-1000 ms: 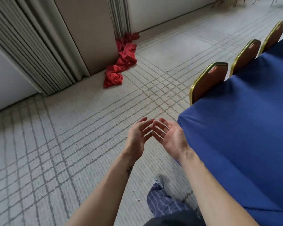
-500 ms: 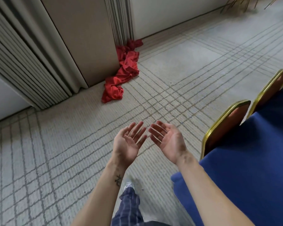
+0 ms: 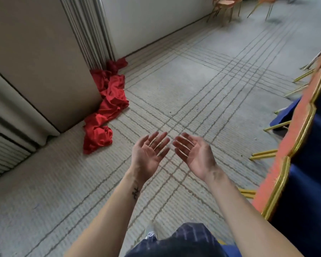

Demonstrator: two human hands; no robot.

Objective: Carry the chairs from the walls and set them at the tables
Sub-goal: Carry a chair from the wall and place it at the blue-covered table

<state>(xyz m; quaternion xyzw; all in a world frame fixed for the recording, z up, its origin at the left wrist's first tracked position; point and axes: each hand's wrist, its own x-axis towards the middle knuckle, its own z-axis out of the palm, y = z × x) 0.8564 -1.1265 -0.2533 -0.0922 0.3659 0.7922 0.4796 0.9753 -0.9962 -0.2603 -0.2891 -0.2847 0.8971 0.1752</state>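
Both hands are hanging in the air over the carpeted floor [image 3: 202,86], palms turned up. The left hand [image 3: 149,153] and the right hand [image 3: 195,154] are lying side by side, close but not touching. The fingers of each are stretched out straight and slightly apart, and neither is holding anything.

Along the right edge of the floor, a row of chairs [image 3: 293,138] with orange backs and gold frames is standing pushed in against the desk. The desk's blue cloth [image 3: 316,156] is hanging just behind the chair backs, and the gold legs are poking out onto the carpet.

More chairs [image 3: 227,5], blurred, are standing at the far edge of the floor by the white wall [image 3: 156,23], well apart from the hands.

A crumpled red cloth [image 3: 105,112] is lying on the floor at the foot of the folded partition [image 3: 89,28], left of the hands. A striped trouser leg [image 3: 183,240] and a shoe [image 3: 150,233] are showing below the forearms.
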